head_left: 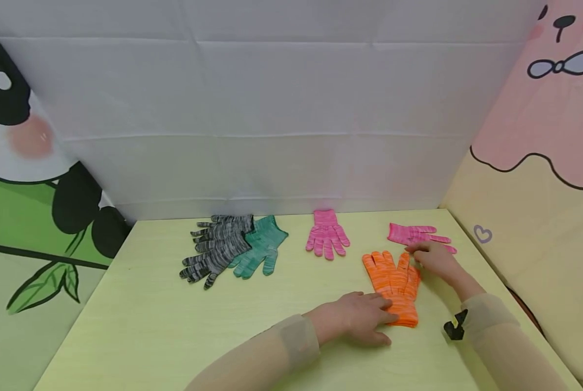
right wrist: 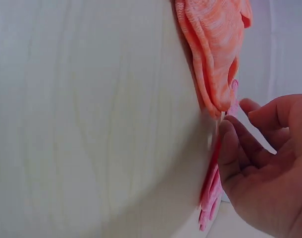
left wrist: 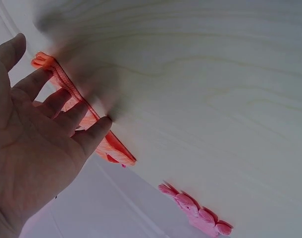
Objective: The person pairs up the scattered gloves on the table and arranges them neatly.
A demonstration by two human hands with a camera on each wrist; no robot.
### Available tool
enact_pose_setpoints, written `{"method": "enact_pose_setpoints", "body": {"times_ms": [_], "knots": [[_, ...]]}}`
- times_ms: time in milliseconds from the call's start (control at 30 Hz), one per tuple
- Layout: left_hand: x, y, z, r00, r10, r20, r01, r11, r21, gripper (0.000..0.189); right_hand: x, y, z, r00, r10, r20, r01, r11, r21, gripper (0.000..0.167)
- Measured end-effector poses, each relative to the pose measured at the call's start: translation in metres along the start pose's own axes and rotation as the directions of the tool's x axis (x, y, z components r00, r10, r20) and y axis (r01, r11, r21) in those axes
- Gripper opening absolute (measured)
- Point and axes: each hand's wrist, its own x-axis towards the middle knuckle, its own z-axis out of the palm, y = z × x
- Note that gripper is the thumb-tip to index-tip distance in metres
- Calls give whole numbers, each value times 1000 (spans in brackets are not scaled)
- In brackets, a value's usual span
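Observation:
Orange knit gloves (head_left: 394, 282), which look layered as a pair, lie on the table with fingers pointing away. My left hand (head_left: 357, 317) rests by the cuff, its fingers extended and touching it; the left wrist view shows those fingertips along the orange cuff (left wrist: 74, 99). Beyond the orange fingertips is my right hand (head_left: 435, 259), fingers loosely bent, beside a pink glove (head_left: 413, 233) lying sideways. In the right wrist view, the right hand (right wrist: 270, 158) is close to the orange fingertips (right wrist: 218, 101), with no glove visibly pinched; exact contact is hard to tell.
Another pink glove (head_left: 326, 236) lies at the table's back middle. Left of it, a green glove (head_left: 262, 247) is partly covered by black-and-grey gloves (head_left: 218, 250). A white sheet (head_left: 271, 119) rises behind the table (head_left: 174, 336); printed cloths flank both sides.

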Motion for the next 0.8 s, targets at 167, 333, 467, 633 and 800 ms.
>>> {"method": "enact_pose_setpoints", "body": {"times_ms": [167, 333, 467, 633, 800], "knots": [[0, 0, 1, 1000, -1, -2, 1, 1000, 2, 60, -11, 7, -5, 999, -27, -21, 25, 996, -89, 31], [1, 0, 1, 1000, -9, 3, 9, 1000, 2, 59, -20, 12, -2, 999, -49, 23, 51, 989, -141, 30], [1, 2, -1, 1000, -8, 1, 8, 1000, -8, 59, -25, 13, 2, 999, -32, 13, 33, 995, -93, 28], [0, 3, -1, 1000, -11, -3, 11, 1000, -5, 60, -29, 14, 2, 999, -7, -42, 4, 996, -90, 27], [0, 3, -2, 1000, -15, -1, 15, 1000, -5, 60, -33, 17, -1, 997, 21, -72, -28, 996, -90, 27]]}}
